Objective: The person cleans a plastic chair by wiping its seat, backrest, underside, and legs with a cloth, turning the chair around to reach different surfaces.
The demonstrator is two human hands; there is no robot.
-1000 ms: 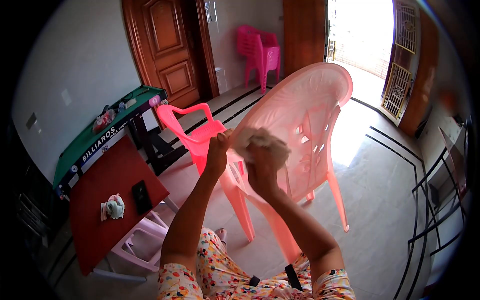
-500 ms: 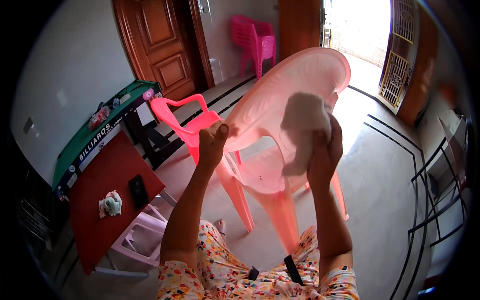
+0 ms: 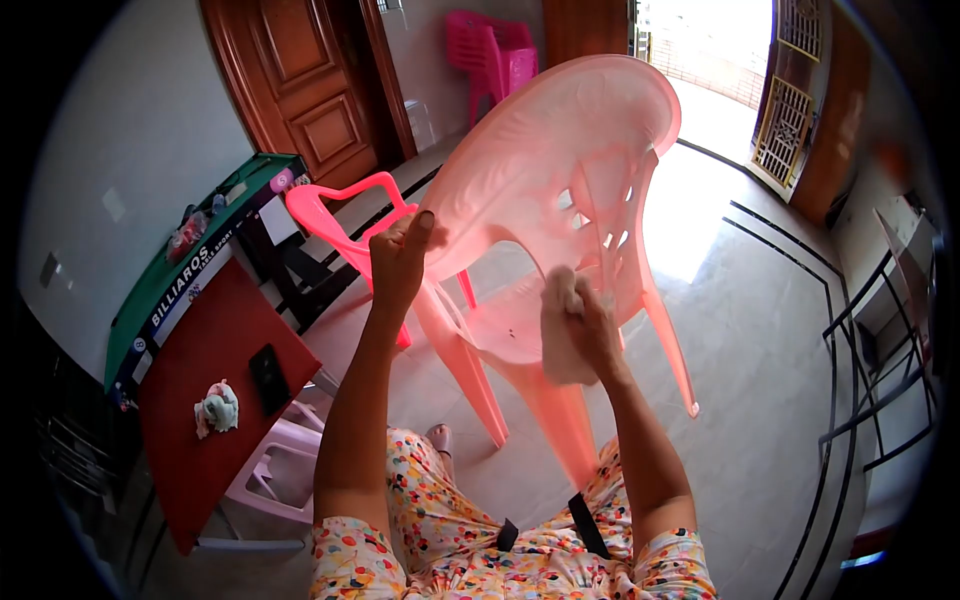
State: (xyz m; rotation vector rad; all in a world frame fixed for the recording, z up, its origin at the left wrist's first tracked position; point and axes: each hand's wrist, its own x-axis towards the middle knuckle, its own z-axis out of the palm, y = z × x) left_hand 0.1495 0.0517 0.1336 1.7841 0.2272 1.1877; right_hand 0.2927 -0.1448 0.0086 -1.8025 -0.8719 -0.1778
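A pale pink plastic armchair (image 3: 560, 130) stands tilted in front of me, its back and openwork slats showing. My left hand (image 3: 400, 258) is closed on the left edge of the chair, thumb up on top. In my right hand (image 3: 592, 325) a pale cloth (image 3: 566, 345) is bunched between the fingers and hangs down. That hand is low by the chair's near side, over the seat area in this view. Small dark specks show on the seat. Behind, to the left, is a brighter pink chair (image 3: 375, 190).
A red table (image 3: 190, 450) at left bears a crumpled cloth (image 3: 217, 408) and a black phone-like object (image 3: 268, 378). Behind it stands a toy billiards table (image 3: 150, 290). Stacked pink chairs (image 3: 490, 60) are at the back, a black metal frame (image 3: 880, 370) at right.
My right hand and the cloth have moved down and left, from before the chair's back to its lower part. My left hand keeps its grip; the view has shifted slightly.
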